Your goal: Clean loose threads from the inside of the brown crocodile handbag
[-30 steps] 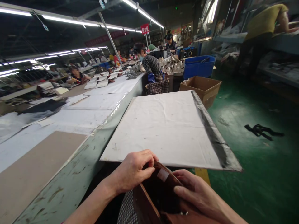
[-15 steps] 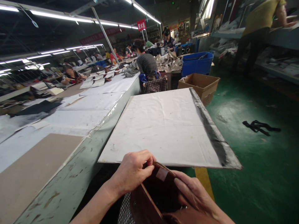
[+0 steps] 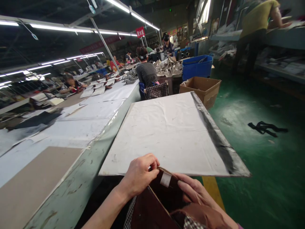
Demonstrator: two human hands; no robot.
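Two hands of one person hold one brown bag (image 3: 147,211). The bag is located at the near edge of one white board (image 3: 164,136), low in the view, with its opening facing up.

Left hand (image 3: 141,175): grasping; thumb and bent fingers pinch the upper rim of the bag at its far left corner. Right hand (image 3: 197,192): grasping; the fingers lie along the rim on the right side.

Count of surrounding items: one long bench (image 3: 76,187) at the left, with one grey-brown sheet (image 3: 40,181) on its near end; one cardboard box (image 3: 211,92); one blue bin (image 3: 196,68) behind the box; one red sign (image 3: 140,31) overhead; one black strap bundle (image 3: 264,127) on the green floor (image 3: 274,178). One person in a striped top (image 3: 147,74) is located beyond the board, and one person in a yellow top (image 3: 258,20) leans at the upper right. The persons farther back are too small to count reliably.

Appearance of the bag: reddish-brown, smooth outer wall, thin lighter edge along the rim, dark interior. One whitish rectangular label (image 3: 166,179) is on the inner face of the far wall. Black-and-white checked cloth (image 3: 130,213) shows at the lower left of the bag; whether it belongs to the bag cannot be determined.
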